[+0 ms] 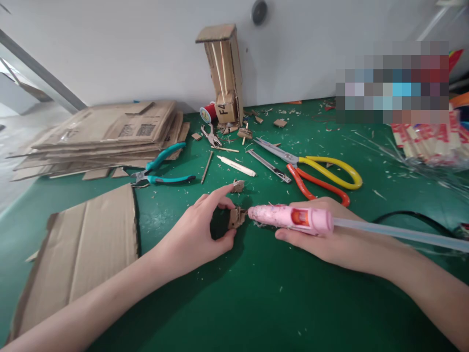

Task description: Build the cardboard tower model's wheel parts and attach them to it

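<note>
My left hand (205, 230) pinches a small cardboard piece (237, 217) on the desk (256, 298), right hand (330, 239) gripping the pink glue gun (293, 218), nozzle apparently touching it.

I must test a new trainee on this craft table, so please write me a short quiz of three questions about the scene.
1. True or false: the right hand holds the pink glue gun.
2. What does the left hand touch? A) small cardboard piece B) scissors C) knife
3. What colour are the handles of the pliers beside the cardboard stack?
Key: 1 true; 2 A; 3 teal.
</note>
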The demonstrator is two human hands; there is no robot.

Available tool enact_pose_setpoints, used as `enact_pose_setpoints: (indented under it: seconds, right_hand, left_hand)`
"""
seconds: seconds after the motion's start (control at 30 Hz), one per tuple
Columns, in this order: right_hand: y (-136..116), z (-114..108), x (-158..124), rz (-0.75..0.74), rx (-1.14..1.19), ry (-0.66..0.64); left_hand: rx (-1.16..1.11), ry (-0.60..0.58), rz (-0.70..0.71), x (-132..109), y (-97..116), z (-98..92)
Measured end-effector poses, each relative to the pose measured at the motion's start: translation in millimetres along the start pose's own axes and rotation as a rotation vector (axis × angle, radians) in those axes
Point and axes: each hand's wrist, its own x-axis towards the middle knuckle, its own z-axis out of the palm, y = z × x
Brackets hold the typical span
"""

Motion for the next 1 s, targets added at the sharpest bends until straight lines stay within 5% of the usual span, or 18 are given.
enact_pose_setpoints:
  seconds: [0.6,1.0]
  right_hand:
    - [-1.3,-3.4,-2.9,-0.034,0.026,-0.07]
    - [-4.5,-1.6,-2.8,-0.001,0.036,-0.002]
  left_hand:
    - [0.034,0.025,0.043,-0.4,-2.5,1.8]
    - [0.053,0.034,0.049,0.7,-3.1,1.8]
